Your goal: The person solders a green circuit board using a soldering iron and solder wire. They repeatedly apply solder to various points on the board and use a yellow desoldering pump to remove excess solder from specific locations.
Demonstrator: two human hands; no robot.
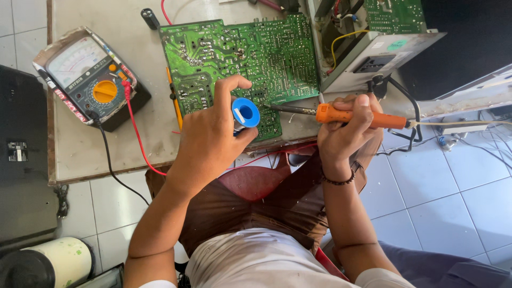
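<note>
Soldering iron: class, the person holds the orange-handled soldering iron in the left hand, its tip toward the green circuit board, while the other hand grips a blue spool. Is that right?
Not quite. The head view shows the soldering iron in the right hand, not the left. Its tip does point toward the green circuit board, and the left hand grips the blue spool.
</note>
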